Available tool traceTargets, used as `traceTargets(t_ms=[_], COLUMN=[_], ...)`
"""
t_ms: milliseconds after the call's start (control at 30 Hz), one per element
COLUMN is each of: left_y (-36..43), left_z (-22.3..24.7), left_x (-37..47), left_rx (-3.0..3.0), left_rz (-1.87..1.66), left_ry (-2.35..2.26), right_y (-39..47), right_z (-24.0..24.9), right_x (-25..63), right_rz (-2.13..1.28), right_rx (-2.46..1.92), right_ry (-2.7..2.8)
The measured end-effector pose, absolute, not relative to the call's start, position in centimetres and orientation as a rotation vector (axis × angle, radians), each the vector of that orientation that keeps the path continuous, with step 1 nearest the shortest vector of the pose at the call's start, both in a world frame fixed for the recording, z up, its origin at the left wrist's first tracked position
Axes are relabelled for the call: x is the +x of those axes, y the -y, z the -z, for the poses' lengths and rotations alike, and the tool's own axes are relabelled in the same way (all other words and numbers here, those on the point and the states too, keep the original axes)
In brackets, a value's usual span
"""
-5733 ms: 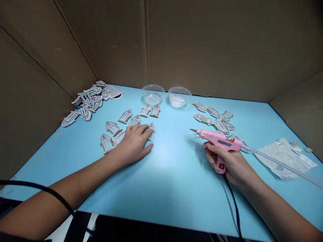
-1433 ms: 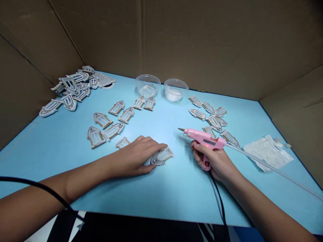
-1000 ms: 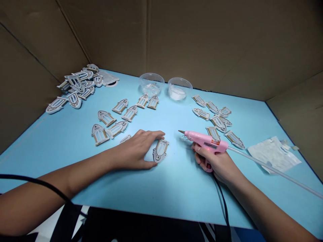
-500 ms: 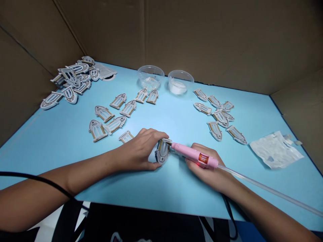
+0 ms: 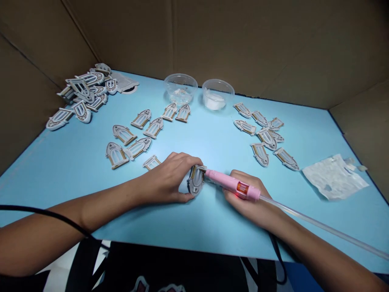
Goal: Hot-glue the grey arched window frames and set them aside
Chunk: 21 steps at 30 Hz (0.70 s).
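Observation:
My left hand is closed around the edges of a small arched window piece, white and grey with gold-coloured trim, tilted up off the table. In my right hand is a pink hot glue pen, with a long clear glue stick running out of its back end and a red glow underneath. The pen's tip meets the window piece near its upper right edge; whether glue is coming out I cannot make out. Just beyond my left hand lies another arched window piece, partly hidden by the hand.
Several window pieces lie at centre left, others at right, and a heap at back left. Two clear plastic bowls stand at the back. A crumpled white sheet lies right. Cardboard walls surround the blue table.
The window piece has turned slightly in my left hand, and the pen tip has shifted a little along its edge. The camera view has moved slightly.

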<state>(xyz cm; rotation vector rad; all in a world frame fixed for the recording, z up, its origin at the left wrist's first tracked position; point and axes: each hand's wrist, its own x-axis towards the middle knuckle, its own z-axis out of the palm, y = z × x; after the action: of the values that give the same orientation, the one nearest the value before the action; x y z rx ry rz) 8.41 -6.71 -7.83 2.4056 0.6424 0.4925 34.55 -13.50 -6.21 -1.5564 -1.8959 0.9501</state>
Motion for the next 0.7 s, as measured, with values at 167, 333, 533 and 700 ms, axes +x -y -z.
traceTargets(t_ms=[167, 333, 533, 700], left_y=[6.70, 6.54, 6.42, 6.39], left_z=[8.04, 8.30, 8.30, 8.34], left_x=[8.38, 8.30, 8.32, 8.20], left_rx=[2.413, 2.437, 2.439, 2.448], left_rz=[-0.506, -0.543, -0.511, -0.519], left_ry=[-0.639, -0.601, -0.608, -0.608], right_y=[13.43, 13.32, 13.31, 13.36], right_z=[6.09, 6.17, 6.26, 6.18], right_x=[34.49, 34.61, 34.78, 34.87], right_rz=[-0.960, -0.966, -0.967, -0.969], right_rx=[-1.602, -1.587, -1.582, -1.591], right_ry=[1.890, 1.899, 1.912, 1.915])
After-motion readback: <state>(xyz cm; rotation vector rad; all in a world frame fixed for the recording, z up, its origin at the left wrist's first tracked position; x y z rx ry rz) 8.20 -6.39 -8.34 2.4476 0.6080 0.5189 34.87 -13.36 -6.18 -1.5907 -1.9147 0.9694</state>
